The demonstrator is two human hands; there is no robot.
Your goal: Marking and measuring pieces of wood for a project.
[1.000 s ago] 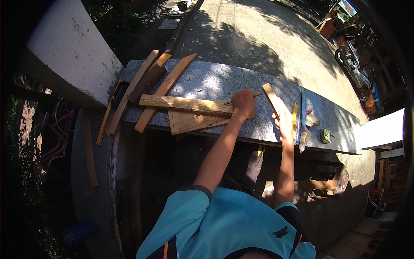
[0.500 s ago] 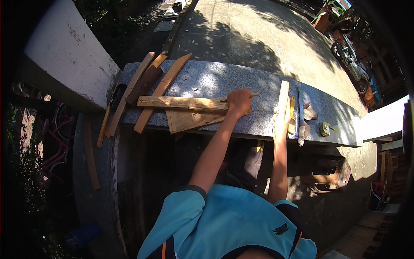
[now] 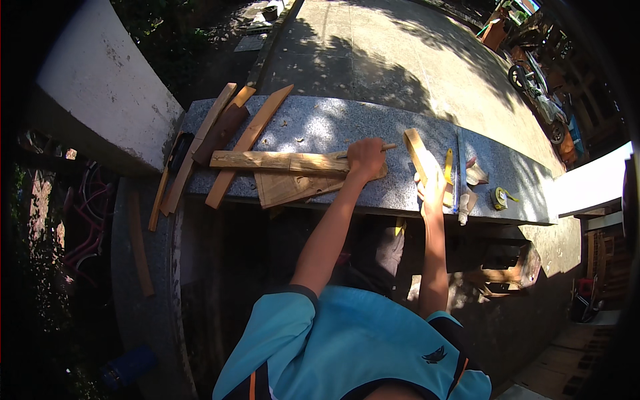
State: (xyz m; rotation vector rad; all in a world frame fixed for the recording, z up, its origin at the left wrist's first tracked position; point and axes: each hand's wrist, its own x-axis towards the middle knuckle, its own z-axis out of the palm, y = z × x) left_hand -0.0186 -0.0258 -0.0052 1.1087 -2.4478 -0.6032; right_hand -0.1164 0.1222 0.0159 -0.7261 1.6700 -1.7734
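One wooden block [image 3: 417, 151], end beyond right grip [image 3: 433, 189]

speckled grey surface [image 3: 320, 120], bearing: one tape measure [image 3: 500, 198], yellow-trimmed, near right end; one long blue strip [image 3: 460, 167], running from far edge toward near edge; one dark brown wood piece [image 3: 221, 135], left end. past far edge, right: one motorcycle [image 3: 543, 97].

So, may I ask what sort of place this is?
It looks like an outdoor yard used for woodwork: wooden pieces and a tape measure lie on a stone bench, and a motorbike stands beyond.
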